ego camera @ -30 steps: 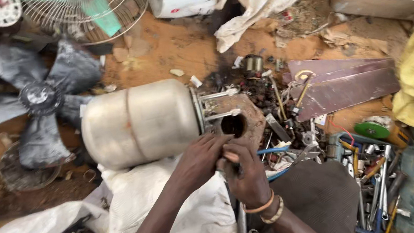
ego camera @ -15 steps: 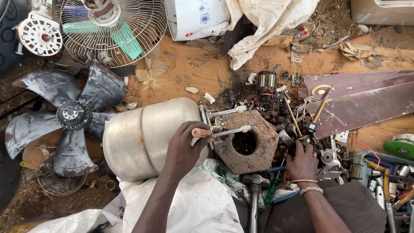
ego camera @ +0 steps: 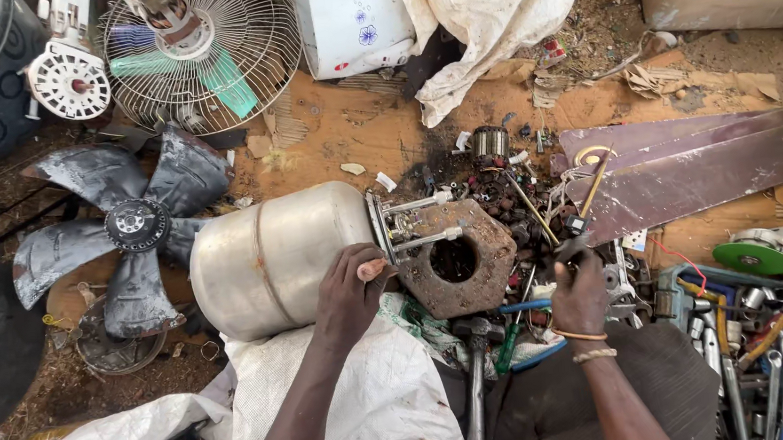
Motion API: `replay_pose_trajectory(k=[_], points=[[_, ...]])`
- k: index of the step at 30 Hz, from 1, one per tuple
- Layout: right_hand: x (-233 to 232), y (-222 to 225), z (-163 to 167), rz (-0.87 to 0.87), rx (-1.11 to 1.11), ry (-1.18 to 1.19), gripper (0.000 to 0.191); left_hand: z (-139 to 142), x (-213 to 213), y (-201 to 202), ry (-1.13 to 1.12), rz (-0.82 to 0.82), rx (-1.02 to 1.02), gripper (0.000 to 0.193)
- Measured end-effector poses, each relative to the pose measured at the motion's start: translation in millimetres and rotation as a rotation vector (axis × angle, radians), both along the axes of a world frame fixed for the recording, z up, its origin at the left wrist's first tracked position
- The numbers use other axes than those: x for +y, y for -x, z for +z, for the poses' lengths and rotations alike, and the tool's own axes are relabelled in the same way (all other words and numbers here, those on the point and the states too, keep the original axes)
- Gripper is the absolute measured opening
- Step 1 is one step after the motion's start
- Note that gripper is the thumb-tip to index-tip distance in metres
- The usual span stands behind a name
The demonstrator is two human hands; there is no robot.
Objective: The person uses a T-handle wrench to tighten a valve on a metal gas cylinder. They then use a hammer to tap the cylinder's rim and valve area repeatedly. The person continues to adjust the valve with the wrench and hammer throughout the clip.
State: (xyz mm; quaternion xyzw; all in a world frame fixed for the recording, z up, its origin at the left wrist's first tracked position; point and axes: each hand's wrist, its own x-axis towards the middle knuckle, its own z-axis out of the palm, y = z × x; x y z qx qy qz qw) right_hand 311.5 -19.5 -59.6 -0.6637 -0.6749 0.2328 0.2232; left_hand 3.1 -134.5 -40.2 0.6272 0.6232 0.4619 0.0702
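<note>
Steadying one tank — two hands.

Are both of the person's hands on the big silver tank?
No, only the left hand rests on the silver tank; the right hand is off among the small metal parts beside it.

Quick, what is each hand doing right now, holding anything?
Left hand: open, resting on the dented silver metal tank, gripping nothing.
Right hand: reaching into the pile of small metal parts; cannot tell if it holds anything.
</note>
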Motion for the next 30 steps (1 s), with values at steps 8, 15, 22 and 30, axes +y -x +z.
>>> replay_pose_trajectory(k=[8,15,22,30], points=[[-72,22,26,-0.349,1.255,0.587,0.045,-15,1,-9,-0.217,0.002,0.266,0.035],[-156,52,37,0.421,0.401,-0.469,0.058,-18,-2,-2,-0.203,-0.035,0.264,0.039],[-145,77,35,0.659,0.157,-0.319,0.066,-16,-5,-3,-0.159,-0.030,0.307,0.049],[-109,77,33,0.661,0.094,-0.214,0.057,-21,9,-12,-0.164,-0.013,0.316,0.047]])
